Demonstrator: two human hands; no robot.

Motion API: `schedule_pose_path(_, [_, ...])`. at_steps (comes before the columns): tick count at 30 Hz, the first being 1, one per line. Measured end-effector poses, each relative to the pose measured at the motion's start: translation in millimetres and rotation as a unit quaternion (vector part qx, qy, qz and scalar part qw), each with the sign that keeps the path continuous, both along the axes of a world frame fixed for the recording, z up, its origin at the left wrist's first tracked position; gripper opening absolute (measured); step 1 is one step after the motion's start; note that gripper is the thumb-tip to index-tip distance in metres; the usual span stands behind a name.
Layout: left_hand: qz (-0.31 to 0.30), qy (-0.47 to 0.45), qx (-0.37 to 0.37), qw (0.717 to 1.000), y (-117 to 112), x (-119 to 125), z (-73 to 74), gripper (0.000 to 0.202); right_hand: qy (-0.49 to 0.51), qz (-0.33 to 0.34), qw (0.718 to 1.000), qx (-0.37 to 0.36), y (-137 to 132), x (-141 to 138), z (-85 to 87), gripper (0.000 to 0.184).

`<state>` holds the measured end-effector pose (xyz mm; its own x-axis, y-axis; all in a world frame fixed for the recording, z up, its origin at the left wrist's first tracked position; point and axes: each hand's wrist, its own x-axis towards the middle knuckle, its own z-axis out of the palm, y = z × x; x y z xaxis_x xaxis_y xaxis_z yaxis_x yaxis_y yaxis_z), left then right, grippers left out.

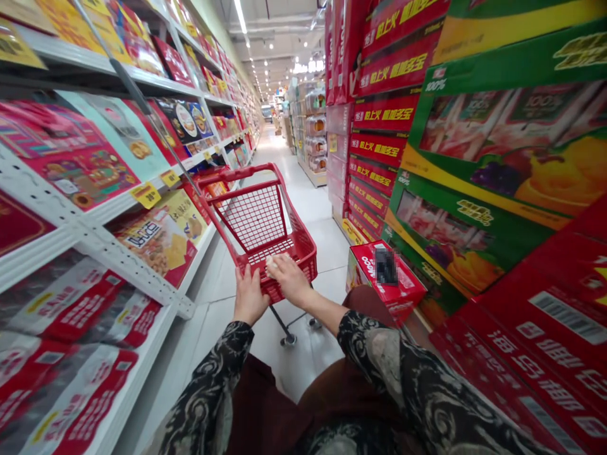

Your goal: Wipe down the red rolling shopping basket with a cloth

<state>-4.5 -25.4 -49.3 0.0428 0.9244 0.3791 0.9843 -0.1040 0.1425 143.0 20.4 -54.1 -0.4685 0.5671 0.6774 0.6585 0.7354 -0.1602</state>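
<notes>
A small red shopping cart (pixel 258 218) stands in a store aisle right in front of me, its mesh basket tipped slightly left. My left hand (pixel 248 296) grips the cart's near rim, fingers curled over the edge. My right hand (pixel 288 275) rests on the same rim a little to the right, fingers bent over a small pale thing that I cannot make out. Both forearms wear dark patterned sleeves. The basket looks empty apart from what lies under my right hand.
White shelves (pixel 90 234) of boxed snacks line the left side. Stacked red and green drink cartons (pixel 478 189) wall the right, with one red carton (pixel 386 281) on the floor by my right knee. The pale tiled aisle (pixel 284 151) runs ahead.
</notes>
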Motion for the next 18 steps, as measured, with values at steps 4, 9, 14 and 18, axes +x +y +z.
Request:
schedule_pose_path(4, [-0.024, 0.010, 0.024, 0.999, 4, -5, -7.5, 0.063, -0.032, 0.017, 0.999, 0.008, 0, -2, 1.8, 0.034])
schedule_pose_path(9, [-0.019, 0.001, 0.040, 0.999, 5, -8, -13.1, 0.058, -0.009, -0.069, 0.995, -0.074, 19, 54, 17.0, 0.033])
schedule_pose_path(14, [-0.023, -0.002, 0.048, 0.999, 6, -7, -14.6, 0.055, 0.007, -0.100, 0.988, -0.117, 19, 66, 23.0, 0.034])
schedule_pose_path(18, [-0.030, 0.009, 0.050, 0.998, 8, -11, -16.0, 0.053, -0.036, -0.032, 0.996, -0.076, -1, 27, 18.1, 0.037])
